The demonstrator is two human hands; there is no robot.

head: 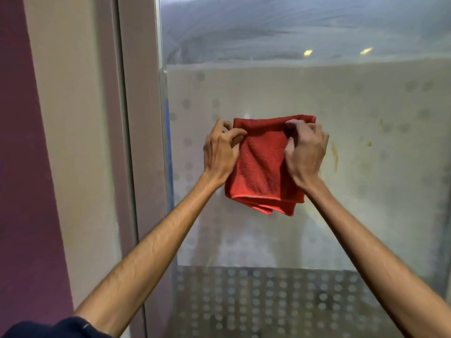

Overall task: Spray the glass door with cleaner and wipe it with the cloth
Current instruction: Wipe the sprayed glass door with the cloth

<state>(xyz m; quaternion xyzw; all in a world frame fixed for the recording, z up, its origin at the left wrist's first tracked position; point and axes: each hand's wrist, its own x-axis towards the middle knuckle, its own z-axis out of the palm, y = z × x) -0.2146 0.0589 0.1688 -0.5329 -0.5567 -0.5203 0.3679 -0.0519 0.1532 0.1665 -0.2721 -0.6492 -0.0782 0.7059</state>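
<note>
Item one: the red cloth (263, 167), folded into a rough square of several layers, which we are holding up in front of the glass door (353, 113), about the middle of the pane; whether it is touching the glass we cannot tell. Item two: our left hand (219, 152), which is gripping the cloth's upper left edge, fingers curled and thumb pinching the fabric. Item three: our right hand (306, 152), which is gripping the upper right part, fingers bent over the top fold and thumb tucked against the fabric. The cloth's lower folded edges are hanging free below both wrists. Item four: the pane itself, which is showing curved hazy smears (244, 28) across its upper band, two small yellow light spots (308, 52) below them, a pale frosted middle band, and rows of frosted dots (268, 301) growing denser toward the bottom. Item five: a yellowish streak (334, 157) running down the glass just right of our right hand, with a smaller spot of the same colour near it. Item six: the door frame (144, 118), pale, standing left of the pane, with a beige strip (73, 118) and a purple wall (14, 167) further left. Item seven: a dark sleeve (61, 328), which is showing at the lower left corner, at the near end of our left forearm.
</note>
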